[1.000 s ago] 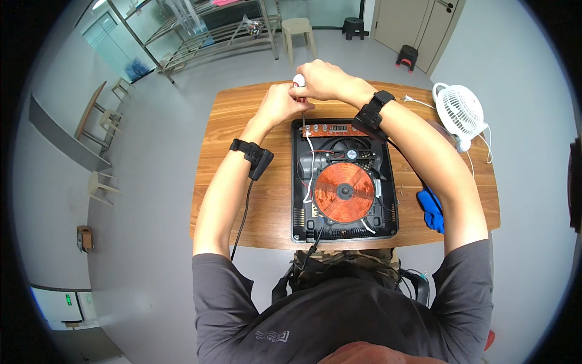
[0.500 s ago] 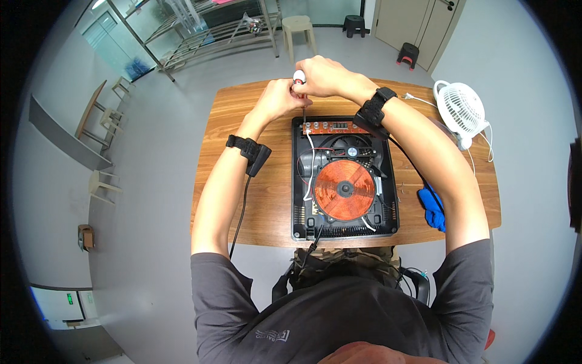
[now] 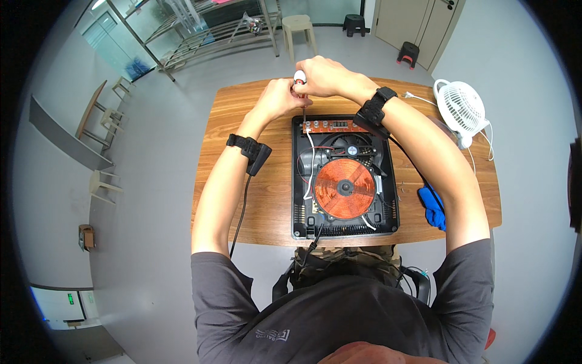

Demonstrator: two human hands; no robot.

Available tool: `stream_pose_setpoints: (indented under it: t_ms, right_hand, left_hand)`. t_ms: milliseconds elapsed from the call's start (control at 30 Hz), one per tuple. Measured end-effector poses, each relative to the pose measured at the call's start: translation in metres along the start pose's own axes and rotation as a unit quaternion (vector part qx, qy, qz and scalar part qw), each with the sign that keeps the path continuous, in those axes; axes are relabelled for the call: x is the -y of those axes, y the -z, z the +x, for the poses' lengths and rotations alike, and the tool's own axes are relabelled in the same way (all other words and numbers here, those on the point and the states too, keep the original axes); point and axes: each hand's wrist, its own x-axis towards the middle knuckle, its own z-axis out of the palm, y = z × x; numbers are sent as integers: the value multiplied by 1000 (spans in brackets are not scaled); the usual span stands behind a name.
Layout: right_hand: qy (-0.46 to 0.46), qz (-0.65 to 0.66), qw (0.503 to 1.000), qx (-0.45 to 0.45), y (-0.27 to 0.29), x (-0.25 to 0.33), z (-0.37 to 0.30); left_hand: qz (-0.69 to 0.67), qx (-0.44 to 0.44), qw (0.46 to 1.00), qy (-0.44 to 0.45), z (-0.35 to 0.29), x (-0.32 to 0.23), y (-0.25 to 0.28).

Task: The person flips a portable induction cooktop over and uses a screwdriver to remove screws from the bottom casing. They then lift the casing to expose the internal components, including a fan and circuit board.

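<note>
An open induction cooker [image 3: 386,212] lies on the table in front of me, its copper coil [image 3: 330,194] and black inner housing exposed. Across its far end runs an orange circuit board [image 3: 324,127]. My right hand [image 3: 327,77] is closed on the handle of a screwdriver [image 3: 300,76] with a white and red grip. The shaft points down at the board's left end. My left hand [image 3: 280,98] is closed beside it, fingers pinched around the lower part of the screwdriver; the fingertips are partly hidden. A white cable [image 3: 313,158] runs from the board's left end toward the coil.
A small white fan [image 3: 461,109] stands at the table's far right, its plug [image 3: 411,95] lying nearby. A blue cloth [image 3: 431,207] lies by my right forearm. Black straps with boxes and cables sit on both wrists. Stools and a metal rack [image 3: 224,39] stand beyond the wooden table [image 3: 254,200].
Both hands keep their grip on the screwdriver at the same spot. Hardly anything else differs, apart from a very slight shift of the view.
</note>
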Motion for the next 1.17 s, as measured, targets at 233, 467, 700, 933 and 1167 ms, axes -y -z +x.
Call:
stream_pose_setpoints:
  t_ms: [233, 467, 700, 933, 1167]
  right_hand:
    - [14, 6, 1000, 11, -3, -1, 2]
    - [10, -64, 998, -7, -7, 2, 1]
    - [71, -42, 996, 35, -6, -11, 8]
    - [66, -31, 997, 41, -11, -13, 11]
    - [-85, -66, 994, 12, -7, 14, 9]
  left_hand:
    - [25, -14, 999, -16, -3, 0, 2]
    - [81, -22, 996, -17, 4, 9, -8]
    - [4, -12, 1000, -9, -2, 7, -7]
    - [18, 1, 1000, -25, 0, 20, -11]
    - [16, -54, 998, 12, 2, 31, -24]
